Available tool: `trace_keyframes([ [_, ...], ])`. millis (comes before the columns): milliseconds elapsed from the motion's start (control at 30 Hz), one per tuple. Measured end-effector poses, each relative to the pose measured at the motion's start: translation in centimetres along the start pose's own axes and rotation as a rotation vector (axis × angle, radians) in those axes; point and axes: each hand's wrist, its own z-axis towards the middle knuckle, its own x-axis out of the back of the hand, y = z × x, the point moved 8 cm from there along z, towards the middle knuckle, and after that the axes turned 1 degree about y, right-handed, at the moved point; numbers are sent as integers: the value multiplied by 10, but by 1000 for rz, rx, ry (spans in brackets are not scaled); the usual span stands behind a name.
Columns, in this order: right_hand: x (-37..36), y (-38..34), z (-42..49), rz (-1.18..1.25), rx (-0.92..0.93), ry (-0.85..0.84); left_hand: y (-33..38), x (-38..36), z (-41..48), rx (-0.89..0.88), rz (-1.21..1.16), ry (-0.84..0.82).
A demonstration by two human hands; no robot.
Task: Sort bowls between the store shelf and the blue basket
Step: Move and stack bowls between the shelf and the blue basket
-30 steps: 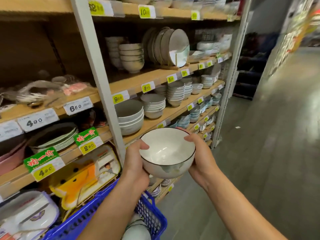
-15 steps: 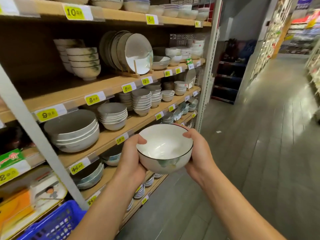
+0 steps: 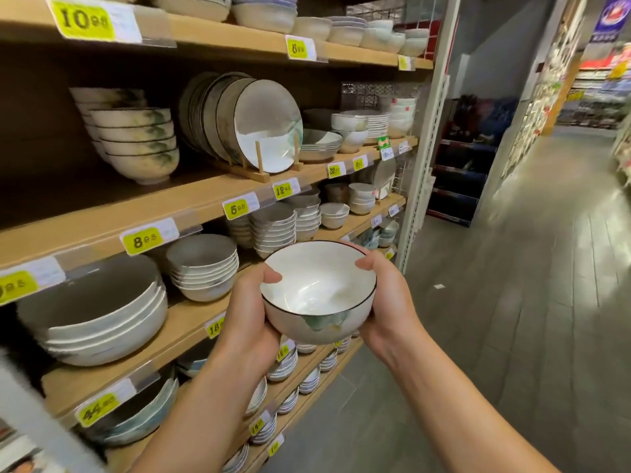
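Note:
I hold a white bowl (image 3: 316, 291) with a thin dark rim and a green smear on its side, upright, in front of the store shelf (image 3: 191, 199). My left hand (image 3: 249, 315) cups its left side with the thumb over the rim. My right hand (image 3: 389, 302) cups its right side the same way. A stack of matching green-smeared bowls (image 3: 140, 145) stands on the shelf board at upper left. The blue basket is out of view.
Wooden shelf boards with yellow price tags carry stacks of grey-white bowls (image 3: 205, 268), large shallow bowls (image 3: 95, 312) and upright plates in a wooden rack (image 3: 263, 128). A white upright post (image 3: 423, 131) ends the shelf. The grey aisle floor (image 3: 495, 319) stretches to the right.
The view has swung right and closer along the shelf; the blue basket has left the frame. Both hands still hold the bowl, now slightly higher and further right.

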Motion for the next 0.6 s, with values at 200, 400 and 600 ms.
trace_keyframes([
  [200, -61, -4, 58, 21, -14, -132, 50, 15, 46, -103, -21, 98],
  [400, -125, 2, 94, 69, -40, -314, 98, 39, 61, -241, -23, 203],
  [600, -184, 15, 122, 64, -118, -443, 136, 65, 70, -308, -8, 304],
])
